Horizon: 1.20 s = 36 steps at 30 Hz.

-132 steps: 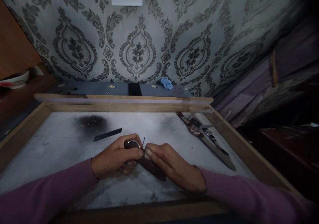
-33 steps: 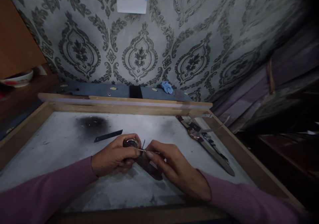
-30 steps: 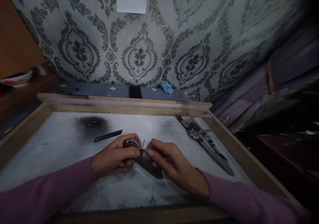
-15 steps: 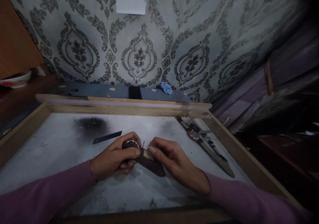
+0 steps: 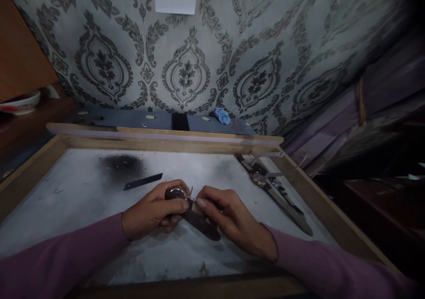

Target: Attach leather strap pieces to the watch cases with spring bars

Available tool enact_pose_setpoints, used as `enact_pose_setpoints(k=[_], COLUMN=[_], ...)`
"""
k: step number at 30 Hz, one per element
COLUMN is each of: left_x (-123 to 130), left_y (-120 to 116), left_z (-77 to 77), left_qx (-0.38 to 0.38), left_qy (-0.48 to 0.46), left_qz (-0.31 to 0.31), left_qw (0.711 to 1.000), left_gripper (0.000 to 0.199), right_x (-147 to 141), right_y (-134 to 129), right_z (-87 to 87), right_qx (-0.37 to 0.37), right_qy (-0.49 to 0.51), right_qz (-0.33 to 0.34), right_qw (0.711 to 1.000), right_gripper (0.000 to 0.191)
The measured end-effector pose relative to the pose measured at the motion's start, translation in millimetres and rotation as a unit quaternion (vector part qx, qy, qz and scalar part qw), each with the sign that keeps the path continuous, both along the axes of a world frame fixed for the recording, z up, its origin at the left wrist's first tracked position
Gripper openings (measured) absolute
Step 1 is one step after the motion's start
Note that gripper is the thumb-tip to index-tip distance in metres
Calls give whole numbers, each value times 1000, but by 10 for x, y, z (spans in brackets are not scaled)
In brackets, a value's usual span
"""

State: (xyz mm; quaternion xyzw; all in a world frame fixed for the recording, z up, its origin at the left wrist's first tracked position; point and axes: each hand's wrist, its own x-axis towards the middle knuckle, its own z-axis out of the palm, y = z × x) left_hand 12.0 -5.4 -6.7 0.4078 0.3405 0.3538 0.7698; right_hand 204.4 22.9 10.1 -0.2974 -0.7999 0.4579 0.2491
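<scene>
My left hand (image 5: pixel 156 207) is closed around a round wristwatch (image 5: pixel 176 193) with a shiny metal rim, its face turned up. From under that hand a dark brown strap (image 5: pixel 202 226) slants down to the right. The fingertips of my right hand (image 5: pixel 229 215) are pinched on a small, thin metal piece (image 5: pixel 193 199) at the watch's right side. What exactly that piece is, I cannot make out. A slim dark pin sticks up just above it. Both hands are above the white tray floor (image 5: pixel 109 232).
A dark flat blade (image 5: pixel 143 181) lies left of my hands. Several watches (image 5: pixel 259 179) with straps lie at the right, beside a clear strip. A wooden rim (image 5: pixel 166 143) borders the tray. A blue crumpled cloth (image 5: pixel 222 116) rests behind it, near the patterned wall.
The right fingertips and the metal piece have come closer to the watch, now touching or nearly touching its side. The watch has turned slightly, showing more of its face.
</scene>
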Motion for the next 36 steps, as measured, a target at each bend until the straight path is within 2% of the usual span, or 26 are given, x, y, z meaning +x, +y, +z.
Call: enact_pose_setpoints(k=[5, 14, 17, 36], left_x=[-2, -17, -17, -19], left_y=[9, 20, 20, 19], left_z=[-3, -21, -21, -32], left_qx=[-10, -8, -12, -21], left_qy=[9, 17, 14, 0], left_qz=[3, -1, 1, 3], left_qw=[1000, 1000, 1000, 1000], left_gripper=[12, 9, 8, 9], right_x=[13, 30, 17, 18], right_y=[-6, 13, 14, 21], right_z=[11, 51, 59, 10], right_qx=[-34, 44, 43, 41], right_qy=[8, -18, -16, -25], right_qz=[1, 32, 46, 37], right_qw=[999, 998, 998, 998], right_gripper=[28, 29, 27, 27])
